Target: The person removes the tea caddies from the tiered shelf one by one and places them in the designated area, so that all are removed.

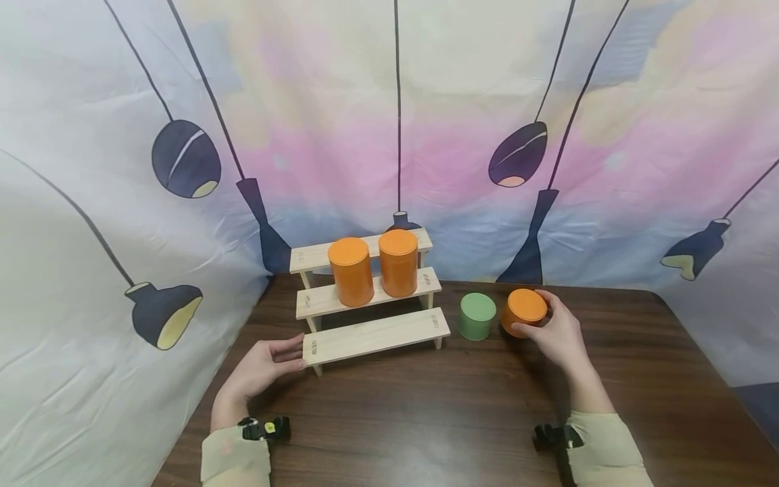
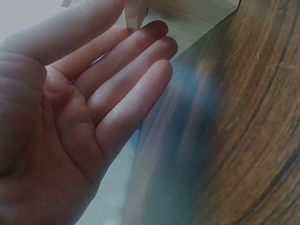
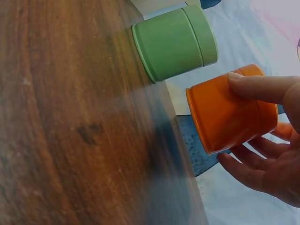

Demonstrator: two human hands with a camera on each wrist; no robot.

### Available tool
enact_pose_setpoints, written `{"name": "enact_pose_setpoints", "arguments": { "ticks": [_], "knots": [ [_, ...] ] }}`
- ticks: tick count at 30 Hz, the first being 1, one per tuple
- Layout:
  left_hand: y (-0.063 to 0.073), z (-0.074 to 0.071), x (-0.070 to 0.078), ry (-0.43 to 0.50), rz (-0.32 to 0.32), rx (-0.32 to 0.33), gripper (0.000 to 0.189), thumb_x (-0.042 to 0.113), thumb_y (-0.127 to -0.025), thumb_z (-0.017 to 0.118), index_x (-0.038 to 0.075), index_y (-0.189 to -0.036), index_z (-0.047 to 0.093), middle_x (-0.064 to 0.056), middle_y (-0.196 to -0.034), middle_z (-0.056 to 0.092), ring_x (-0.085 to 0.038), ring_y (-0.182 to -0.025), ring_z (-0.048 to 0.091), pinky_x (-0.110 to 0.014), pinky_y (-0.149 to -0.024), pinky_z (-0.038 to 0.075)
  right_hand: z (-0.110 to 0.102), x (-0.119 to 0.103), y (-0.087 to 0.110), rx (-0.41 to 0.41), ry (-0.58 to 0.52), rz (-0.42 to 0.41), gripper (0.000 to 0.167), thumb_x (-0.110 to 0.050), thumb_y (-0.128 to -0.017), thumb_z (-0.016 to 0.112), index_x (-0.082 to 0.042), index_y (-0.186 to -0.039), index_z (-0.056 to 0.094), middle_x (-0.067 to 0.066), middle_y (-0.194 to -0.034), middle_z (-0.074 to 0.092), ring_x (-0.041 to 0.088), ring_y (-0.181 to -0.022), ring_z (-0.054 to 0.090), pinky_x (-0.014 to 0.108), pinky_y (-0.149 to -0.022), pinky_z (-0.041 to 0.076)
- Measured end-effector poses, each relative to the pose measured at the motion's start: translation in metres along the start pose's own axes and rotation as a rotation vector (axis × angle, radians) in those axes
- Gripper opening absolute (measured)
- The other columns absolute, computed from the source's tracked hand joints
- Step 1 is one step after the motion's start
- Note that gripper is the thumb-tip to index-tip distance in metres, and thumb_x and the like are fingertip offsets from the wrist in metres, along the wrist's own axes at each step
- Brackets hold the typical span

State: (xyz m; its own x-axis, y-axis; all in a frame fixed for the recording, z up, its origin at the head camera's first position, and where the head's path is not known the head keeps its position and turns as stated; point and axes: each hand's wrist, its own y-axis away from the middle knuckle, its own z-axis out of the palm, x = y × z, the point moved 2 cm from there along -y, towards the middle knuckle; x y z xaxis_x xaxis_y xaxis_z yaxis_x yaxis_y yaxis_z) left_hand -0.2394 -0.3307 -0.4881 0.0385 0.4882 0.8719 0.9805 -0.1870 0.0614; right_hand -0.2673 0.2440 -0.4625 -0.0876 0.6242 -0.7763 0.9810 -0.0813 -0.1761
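Note:
My right hand grips a short orange tin, thumb on the near side and fingers round the far side. In the right wrist view the tin's base shows apart from the table, and the tin is close over it in the head view. Just left of it stands a short green lidded tin. My left hand is at the left end of the wooden step shelf, fingertips right at the lowest board. Its fingers look nearly straight in the left wrist view. Two taller orange tins stand upright on the middle step.
The dark wood table carries the three-step shelf and the tins. Behind it hangs a cloth backdrop printed with lamps, close to the table's back edge. It also runs along the left side.

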Motion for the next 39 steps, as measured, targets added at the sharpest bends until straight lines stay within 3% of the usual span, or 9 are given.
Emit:
{"name": "enact_pose_setpoints", "arguments": {
  "ticks": [10,25,39],
  "knots": [
    [0.0,0.0,-0.003,0.034,0.021,-0.015,0.066,0.019,-0.094,0.086,-0.009,-0.147,0.057,-0.024,-0.151,0.057,-0.032,-0.126,0.068,-0.02,-0.092,0.057,0.005,0.001,0.001,-0.002,-0.011,0.018,0.097,-0.022,-0.087,0.092,0.001,-0.163,0.036,0.03,-0.155,0.05,0.048,-0.126,0.059,0.06,-0.101,0.049],
    [-0.001,0.0,-0.004,0.038,0.007,-0.009,0.067,0.019,-0.093,0.087,-0.008,-0.147,0.058,-0.024,-0.151,0.057,-0.032,-0.126,0.068,-0.024,-0.094,0.058,0.009,0.009,-0.001,-0.035,-0.02,0.06,0.1,-0.027,-0.089,0.091,0.0,-0.165,0.032,0.033,-0.156,0.048,0.049,-0.128,0.06,0.06,-0.102,0.052],
    [0.0,-0.001,-0.004,0.029,0.019,-0.014,0.066,0.02,-0.093,0.086,-0.007,-0.147,0.059,-0.023,-0.151,0.058,-0.031,-0.126,0.069,-0.019,-0.092,0.056,0.011,0.014,-0.002,-0.039,0.0,0.047,0.098,-0.023,-0.088,0.09,0.002,-0.164,0.034,0.033,-0.155,0.048,0.051,-0.131,0.056,0.064,-0.105,0.048]
  ]
}}
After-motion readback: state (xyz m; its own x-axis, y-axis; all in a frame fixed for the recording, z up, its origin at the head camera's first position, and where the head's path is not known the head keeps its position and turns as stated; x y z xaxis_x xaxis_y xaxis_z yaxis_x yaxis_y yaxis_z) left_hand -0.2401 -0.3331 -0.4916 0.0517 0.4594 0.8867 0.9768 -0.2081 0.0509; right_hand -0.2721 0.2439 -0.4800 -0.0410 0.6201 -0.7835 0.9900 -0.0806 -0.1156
